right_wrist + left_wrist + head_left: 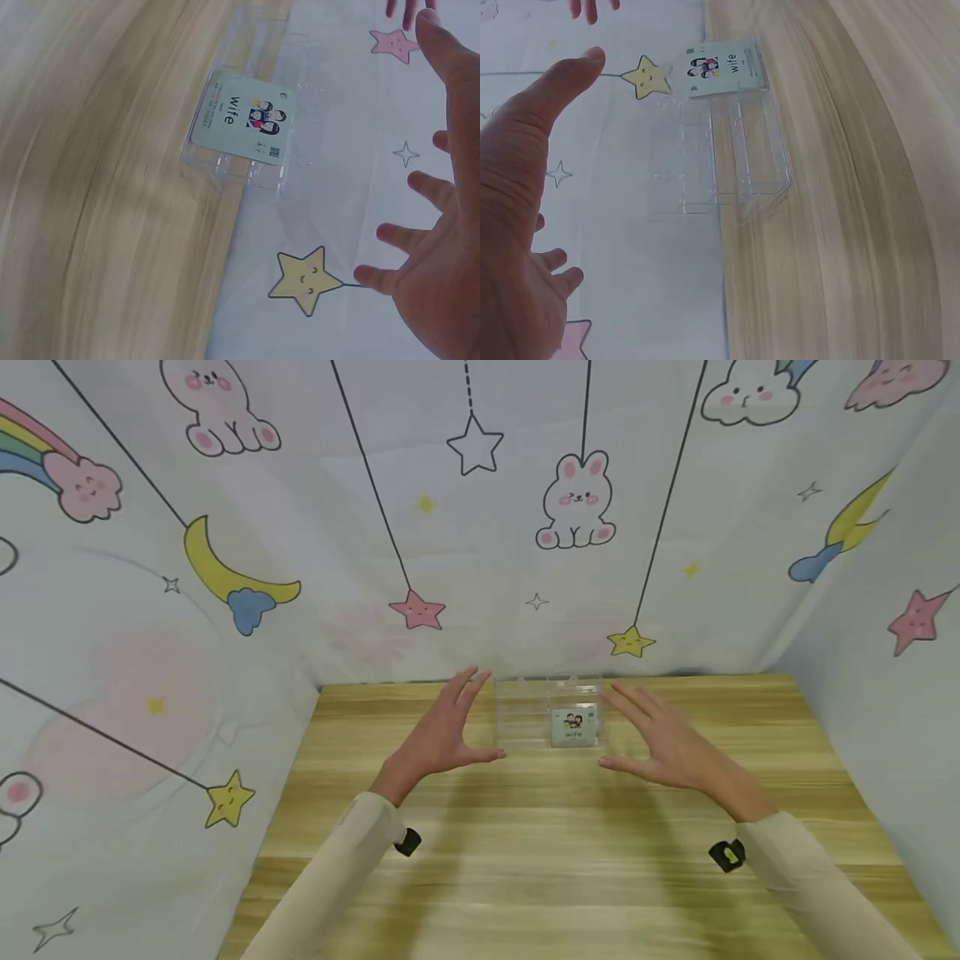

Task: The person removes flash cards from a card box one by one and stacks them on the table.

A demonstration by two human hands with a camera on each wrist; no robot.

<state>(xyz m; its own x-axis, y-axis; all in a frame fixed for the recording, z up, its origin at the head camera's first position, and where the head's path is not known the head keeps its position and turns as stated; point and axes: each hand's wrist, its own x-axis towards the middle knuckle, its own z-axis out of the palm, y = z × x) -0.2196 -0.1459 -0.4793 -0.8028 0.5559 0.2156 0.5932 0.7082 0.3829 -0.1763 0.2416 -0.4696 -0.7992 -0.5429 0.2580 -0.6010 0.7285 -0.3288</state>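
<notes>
Clear box (522,716) at table's (525,852) back edge, by printed cloth (487,543), "wife" card (573,727) in its right half. Left hand (438,735) and right hand (667,741) flank it, fingers spread, gripping nothing. Box looks light, stiff, slick, probably crackable; best hold: both side walls, low, gentle squeeze. Card likely thin, bendable.

A small screened-off tabletop booth; whether it stands in a home or a studio cannot be told. White cloth sheeting (480,543), printed with pink-cheeked white cartoon rabbits (576,514), smiling pink and yellow stars (417,612) and yellow crescent moons (212,568), rises along the back, left and right edges of a yellow-brown wood-grained flat table (547,868).
</notes>
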